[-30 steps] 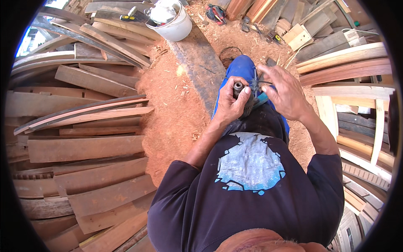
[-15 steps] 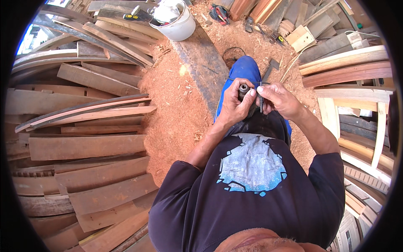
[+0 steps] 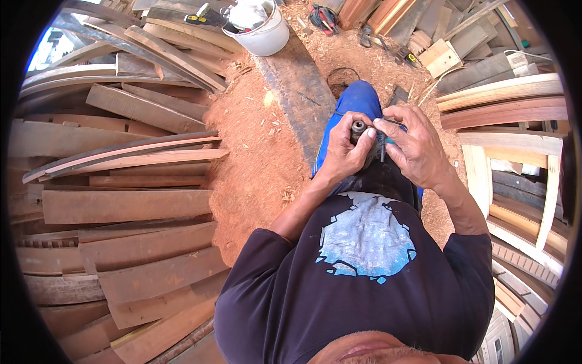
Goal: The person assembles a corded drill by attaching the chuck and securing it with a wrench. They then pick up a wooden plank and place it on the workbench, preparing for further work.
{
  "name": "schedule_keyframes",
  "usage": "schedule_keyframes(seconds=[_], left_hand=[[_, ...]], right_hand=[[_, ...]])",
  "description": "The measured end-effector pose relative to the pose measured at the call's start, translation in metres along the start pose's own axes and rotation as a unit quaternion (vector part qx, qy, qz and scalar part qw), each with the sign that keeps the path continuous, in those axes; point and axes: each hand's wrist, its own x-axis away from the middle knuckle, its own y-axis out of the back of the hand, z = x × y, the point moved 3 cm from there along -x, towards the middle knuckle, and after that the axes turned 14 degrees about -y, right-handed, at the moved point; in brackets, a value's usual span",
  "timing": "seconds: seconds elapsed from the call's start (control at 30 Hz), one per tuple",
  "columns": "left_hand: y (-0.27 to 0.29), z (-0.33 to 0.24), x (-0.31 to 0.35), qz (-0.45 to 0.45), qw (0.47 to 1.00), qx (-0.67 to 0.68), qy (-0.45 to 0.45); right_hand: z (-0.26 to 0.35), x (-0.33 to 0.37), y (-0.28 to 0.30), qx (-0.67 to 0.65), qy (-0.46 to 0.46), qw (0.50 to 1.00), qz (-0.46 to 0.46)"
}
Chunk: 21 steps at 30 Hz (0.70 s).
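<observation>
My left hand (image 3: pixel 343 155) is closed around a dark metal cylinder (image 3: pixel 358 127), whose round hollow end faces up between thumb and fingers. It looks like a chuck or collet, but most of the body is hidden in the palm. Just to its right, my right hand (image 3: pixel 419 150) has its fingers bent in a pinch. A thin dark rod (image 3: pixel 383 151) shows at those fingertips, with a bit of teal by the thumb; its full shape is hidden. Both hands are above my lap, close to the blue-clad knee (image 3: pixel 357 97).
A white bucket (image 3: pixel 267 37) stands on a worn board (image 3: pixel 297 85) ahead. Stacked planks (image 3: pixel 127 206) line the left, and more timber (image 3: pixel 503 91) the right. Sawdust (image 3: pixel 242 170) covers the floor. A dark tool head (image 3: pixel 398 95) and a red-black tool (image 3: pixel 324 19) lie beyond the knee.
My right hand has turned and its fingers have curled higher beside the cylinder, now covering part of the dark tool beyond. My left hand keeps its grip. The view has shifted slightly.
</observation>
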Motion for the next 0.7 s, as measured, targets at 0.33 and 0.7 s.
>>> schedule_keyframes(seconds=[0.33, 0.7], left_hand=[[0.000, -0.002, -0.001, 0.036, 0.989, -0.093, -0.112], [0.013, 0.027, 0.008, -0.114, 0.955, 0.272, 0.031]], right_hand=[[-0.026, -0.002, -0.035, -0.218, -0.248, 0.932, 0.150], [-0.019, 0.004, -0.067, -0.437, -0.251, 0.856, 0.116]])
